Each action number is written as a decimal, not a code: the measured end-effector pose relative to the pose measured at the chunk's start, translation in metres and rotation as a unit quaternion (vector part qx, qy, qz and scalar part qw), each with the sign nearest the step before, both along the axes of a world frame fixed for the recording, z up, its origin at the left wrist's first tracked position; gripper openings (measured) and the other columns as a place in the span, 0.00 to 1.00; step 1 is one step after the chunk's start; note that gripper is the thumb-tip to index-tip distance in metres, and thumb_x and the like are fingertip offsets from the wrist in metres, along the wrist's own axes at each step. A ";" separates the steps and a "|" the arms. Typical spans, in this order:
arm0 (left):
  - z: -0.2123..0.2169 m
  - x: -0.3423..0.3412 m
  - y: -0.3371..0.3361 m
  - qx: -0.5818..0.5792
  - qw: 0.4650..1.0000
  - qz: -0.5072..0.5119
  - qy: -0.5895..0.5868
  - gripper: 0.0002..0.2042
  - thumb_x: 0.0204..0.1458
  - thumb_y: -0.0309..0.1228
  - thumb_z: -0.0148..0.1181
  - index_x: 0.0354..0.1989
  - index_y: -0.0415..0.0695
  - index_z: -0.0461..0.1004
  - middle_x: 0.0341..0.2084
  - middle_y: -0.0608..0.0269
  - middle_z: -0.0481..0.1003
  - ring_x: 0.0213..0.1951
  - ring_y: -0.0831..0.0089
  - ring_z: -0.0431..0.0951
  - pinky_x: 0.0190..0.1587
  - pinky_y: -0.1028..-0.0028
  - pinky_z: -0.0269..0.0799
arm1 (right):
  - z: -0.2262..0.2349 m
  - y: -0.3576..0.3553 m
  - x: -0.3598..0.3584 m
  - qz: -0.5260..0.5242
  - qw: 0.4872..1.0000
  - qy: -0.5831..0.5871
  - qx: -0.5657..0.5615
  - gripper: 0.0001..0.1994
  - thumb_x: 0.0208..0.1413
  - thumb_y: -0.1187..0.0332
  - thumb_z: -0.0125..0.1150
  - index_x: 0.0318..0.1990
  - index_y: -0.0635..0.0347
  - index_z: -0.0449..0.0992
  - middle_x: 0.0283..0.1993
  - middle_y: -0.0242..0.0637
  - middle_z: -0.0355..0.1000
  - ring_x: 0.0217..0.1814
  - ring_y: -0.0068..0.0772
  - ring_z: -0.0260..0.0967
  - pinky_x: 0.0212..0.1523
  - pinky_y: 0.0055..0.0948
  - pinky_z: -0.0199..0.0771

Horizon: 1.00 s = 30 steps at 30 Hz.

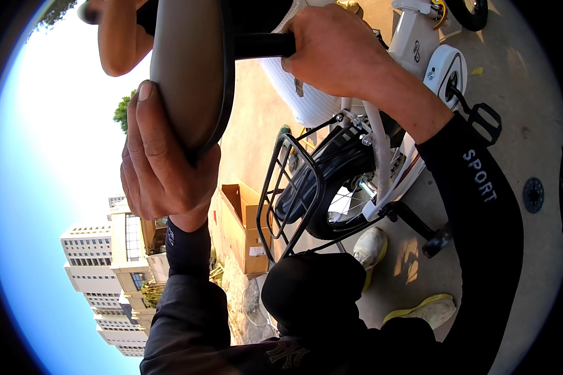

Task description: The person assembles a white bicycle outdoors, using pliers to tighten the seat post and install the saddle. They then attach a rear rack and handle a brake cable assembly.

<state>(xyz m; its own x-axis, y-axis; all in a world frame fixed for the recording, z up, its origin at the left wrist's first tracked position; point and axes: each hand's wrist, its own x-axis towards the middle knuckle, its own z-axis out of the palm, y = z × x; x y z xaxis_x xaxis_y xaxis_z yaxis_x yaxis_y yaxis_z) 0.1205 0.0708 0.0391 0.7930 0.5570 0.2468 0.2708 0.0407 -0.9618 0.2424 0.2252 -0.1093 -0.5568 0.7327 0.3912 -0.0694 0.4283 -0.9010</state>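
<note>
The smooth grey-brown bicycle saddle [191,69] is clamped edgewise by the left hand [159,162], fingers wrapped along its rim, steadying it. Its black post [263,45] is gripped by the closed right hand [334,53]. Below, a white bicycle [413,44] with black wire rear rack [288,194] stands on pavement; a cardboard box [247,228] lies beyond.

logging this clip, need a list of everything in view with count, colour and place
bike saddle: 1, tan-grey, top centre
seat post: 1, black, top centre
bicycle frame: 1, white, upper right
rear wheel: 1, black tyre, centre
rear rack: 1, black wire, centre
pedal: 1, black, right
cardboard box: 1, brown, open, on ground below centre
shoes: 2, white and yellow, lower right
buildings: several, pale, lower left
left hand: on saddle edge
right hand: fingers around seat post
</note>
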 end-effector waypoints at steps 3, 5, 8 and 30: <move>-0.005 -0.015 -0.001 0.015 0.999 -0.030 -0.015 0.25 0.57 0.46 0.68 0.56 0.39 0.77 0.42 0.55 0.84 0.40 0.62 0.87 0.39 0.72 0.80 | 0.001 -0.001 0.001 0.004 1.000 0.015 -0.012 0.07 0.46 0.70 0.61 0.27 0.63 0.84 0.27 0.54 0.78 0.34 0.54 0.80 0.43 0.47 0.80; -0.010 -0.019 -0.003 0.025 0.998 -0.037 -0.037 0.26 0.57 0.47 0.68 0.56 0.40 0.76 0.44 0.55 0.84 0.42 0.62 0.86 0.41 0.73 0.79 | -0.001 -0.003 -0.003 0.004 0.998 0.058 -0.012 0.07 0.45 0.70 0.61 0.26 0.63 0.84 0.26 0.53 0.78 0.34 0.55 0.80 0.44 0.47 0.80; -0.017 -0.012 -0.006 0.013 0.996 -0.018 -0.084 0.24 0.47 0.28 0.62 0.56 0.38 0.76 0.44 0.53 0.83 0.43 0.57 0.86 0.45 0.66 0.81 | 0.007 -0.004 -0.005 0.030 0.997 -0.070 -0.020 0.09 0.53 0.72 0.61 0.38 0.64 0.84 0.36 0.51 0.82 0.44 0.49 0.81 0.51 0.42 0.79; -0.073 -0.019 -0.065 -0.342 0.828 0.031 -0.443 0.21 0.53 0.35 0.69 0.56 0.45 0.75 0.57 0.54 0.73 0.57 0.59 0.76 0.55 0.57 0.73 | -0.025 -0.026 0.003 -0.030 0.999 -0.032 0.026 0.37 0.54 0.58 0.69 0.70 0.59 0.61 0.60 0.46 0.74 0.64 0.40 0.71 0.64 0.36 0.68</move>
<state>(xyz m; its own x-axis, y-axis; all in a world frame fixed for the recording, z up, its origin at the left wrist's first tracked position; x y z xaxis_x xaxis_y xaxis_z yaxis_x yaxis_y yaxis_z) 0.1016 0.0060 -0.0343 0.4350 0.8393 0.3260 0.8998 -0.3921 -0.1912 0.2457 0.1988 -0.1340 -0.5377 0.7452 0.3944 0.0146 0.4760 -0.8793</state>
